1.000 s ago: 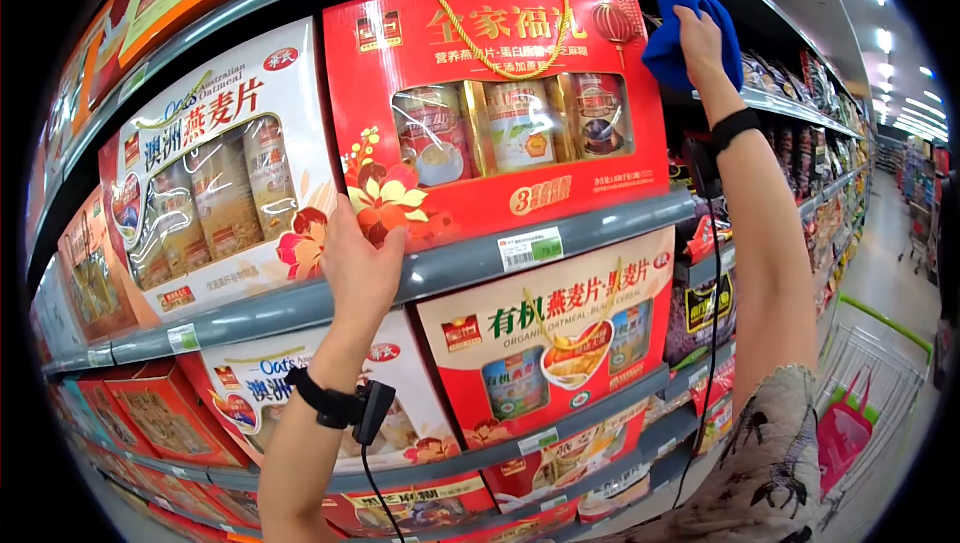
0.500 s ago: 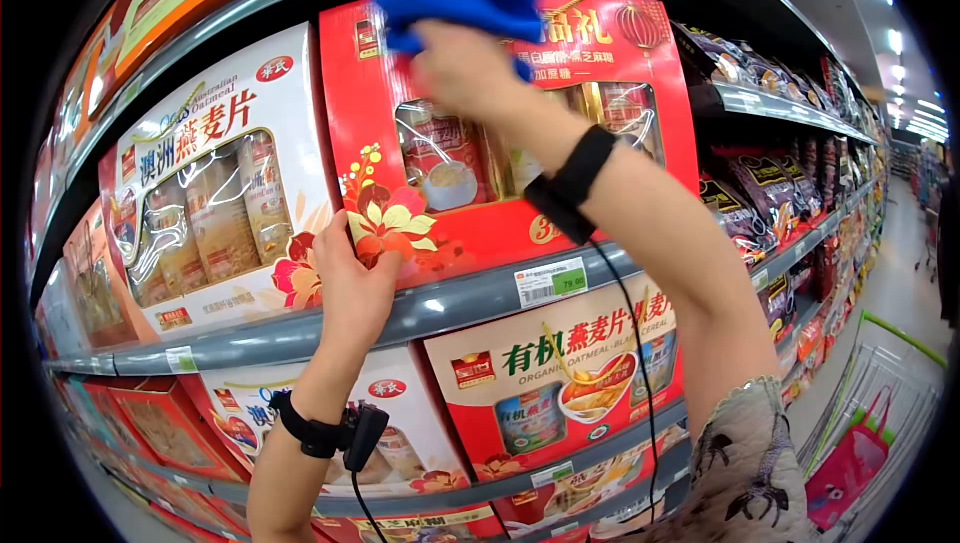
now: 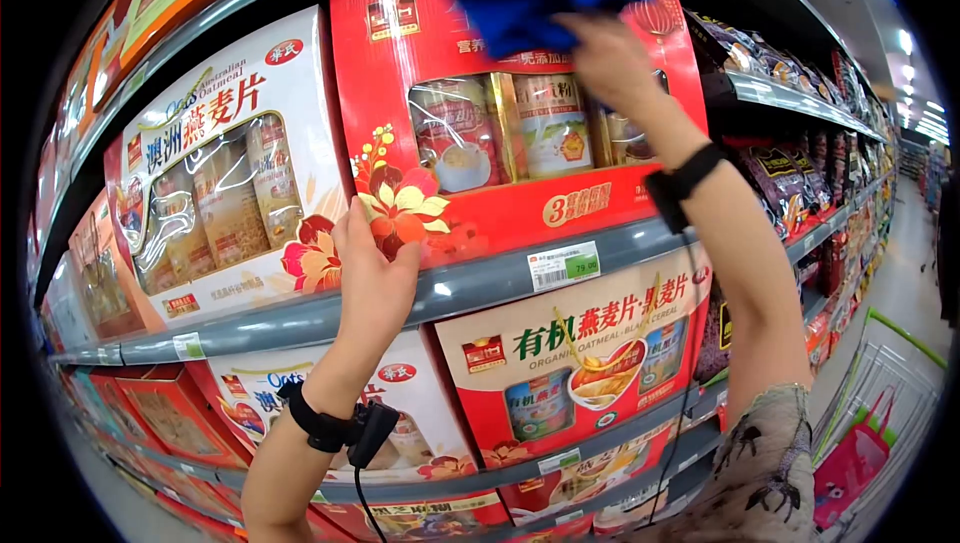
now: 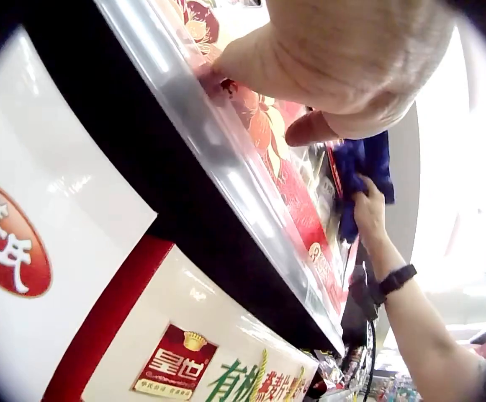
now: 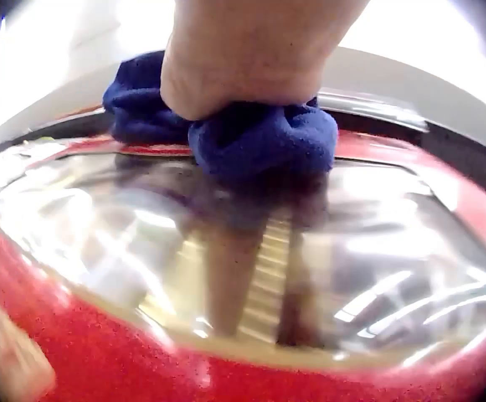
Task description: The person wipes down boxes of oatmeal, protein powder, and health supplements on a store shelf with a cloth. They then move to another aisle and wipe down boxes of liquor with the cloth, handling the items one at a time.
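My right hand grips a bunched blue cloth against the upper front of a red gift box. The cloth covers much of the box's gold lettering. In the right wrist view the cloth lies over the top edge of the box's clear window. At the lower left corner of the same box, the fingers of my left hand rest on the printed flower, thumb spread to the side. The left wrist view shows this hand just over the shelf lip.
A white oatmeal box stands left of the red one. Below the grey shelf edge is a cream cereal box. Bagged goods fill shelves to the right, and a shopping cart stands in the aisle. Cables hang from both wrist cameras.
My right hand and the cloth swept left from beyond the box's upper right corner across its front, then came partway back right. The left hand stays at the lower left corner.
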Demonstrator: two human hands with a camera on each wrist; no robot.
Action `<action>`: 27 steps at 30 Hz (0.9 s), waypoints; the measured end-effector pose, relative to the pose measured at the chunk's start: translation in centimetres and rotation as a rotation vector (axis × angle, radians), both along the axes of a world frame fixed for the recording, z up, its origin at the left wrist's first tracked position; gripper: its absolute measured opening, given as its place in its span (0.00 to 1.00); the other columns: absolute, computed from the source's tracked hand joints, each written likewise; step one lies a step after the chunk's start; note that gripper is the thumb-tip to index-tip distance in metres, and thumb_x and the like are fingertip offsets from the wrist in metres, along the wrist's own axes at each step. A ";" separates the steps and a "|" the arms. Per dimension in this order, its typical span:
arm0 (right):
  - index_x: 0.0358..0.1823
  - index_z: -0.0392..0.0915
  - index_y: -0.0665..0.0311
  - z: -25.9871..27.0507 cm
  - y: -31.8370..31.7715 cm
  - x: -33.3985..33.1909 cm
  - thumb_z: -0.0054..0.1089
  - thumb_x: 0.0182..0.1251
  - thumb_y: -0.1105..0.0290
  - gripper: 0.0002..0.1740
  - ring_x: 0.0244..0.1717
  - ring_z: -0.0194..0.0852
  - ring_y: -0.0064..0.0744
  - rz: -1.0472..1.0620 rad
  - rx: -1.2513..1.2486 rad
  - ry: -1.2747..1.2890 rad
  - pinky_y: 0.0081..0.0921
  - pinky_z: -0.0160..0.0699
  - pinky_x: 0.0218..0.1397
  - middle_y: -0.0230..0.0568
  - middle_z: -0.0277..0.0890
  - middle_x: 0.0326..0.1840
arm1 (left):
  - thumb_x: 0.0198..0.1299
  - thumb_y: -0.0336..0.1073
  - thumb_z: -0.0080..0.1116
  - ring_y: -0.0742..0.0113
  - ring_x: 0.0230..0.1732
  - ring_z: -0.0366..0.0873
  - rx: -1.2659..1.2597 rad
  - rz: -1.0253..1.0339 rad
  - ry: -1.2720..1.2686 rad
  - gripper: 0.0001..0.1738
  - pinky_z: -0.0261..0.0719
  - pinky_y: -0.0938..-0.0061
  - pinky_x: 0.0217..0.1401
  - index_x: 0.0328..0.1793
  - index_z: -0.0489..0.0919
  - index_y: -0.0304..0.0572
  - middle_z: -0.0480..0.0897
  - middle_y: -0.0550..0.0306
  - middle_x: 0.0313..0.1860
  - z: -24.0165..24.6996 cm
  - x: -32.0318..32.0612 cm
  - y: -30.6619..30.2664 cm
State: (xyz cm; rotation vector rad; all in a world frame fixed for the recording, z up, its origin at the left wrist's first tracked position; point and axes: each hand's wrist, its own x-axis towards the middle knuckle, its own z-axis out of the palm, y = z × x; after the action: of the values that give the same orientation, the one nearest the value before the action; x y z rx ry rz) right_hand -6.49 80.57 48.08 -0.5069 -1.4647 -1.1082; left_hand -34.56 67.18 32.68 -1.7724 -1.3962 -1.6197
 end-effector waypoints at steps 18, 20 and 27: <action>0.37 0.85 0.47 -15.5 -6.0 -3.0 0.60 0.48 0.65 0.13 0.64 0.64 0.46 0.259 -0.125 -0.636 0.53 0.55 0.72 0.35 0.75 0.52 | 0.56 0.29 0.58 0.64 0.57 0.70 -0.013 -0.502 -0.398 0.37 0.71 0.73 0.60 0.73 0.59 0.30 0.62 0.49 0.60 0.0 -2.0 2.7; 0.38 0.83 0.46 -15.9 -6.5 -3.4 0.58 0.50 0.66 0.13 0.63 0.65 0.42 0.188 -0.007 -0.639 0.47 0.59 0.69 0.32 0.75 0.52 | 0.57 0.29 0.57 0.66 0.54 0.72 -0.050 -0.538 -0.452 0.37 0.72 0.75 0.58 0.73 0.57 0.28 0.62 0.51 0.60 0.3 -1.6 2.0; 0.39 0.79 0.54 -17.3 -0.8 8.3 0.58 0.48 0.71 0.13 0.48 0.70 0.44 -0.274 -0.198 -0.150 0.41 0.70 0.48 0.40 0.73 0.43 | 0.60 0.25 0.54 0.68 0.59 0.71 -0.087 -0.650 -0.416 0.35 0.69 0.75 0.62 0.73 0.55 0.29 0.71 0.50 0.62 0.5 -0.9 0.7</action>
State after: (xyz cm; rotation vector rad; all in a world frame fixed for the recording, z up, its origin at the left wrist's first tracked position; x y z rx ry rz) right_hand 1.83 79.77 30.77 -0.7960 -1.6816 -1.2415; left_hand -35.43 67.83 33.15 -2.1752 -1.1063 -2.4020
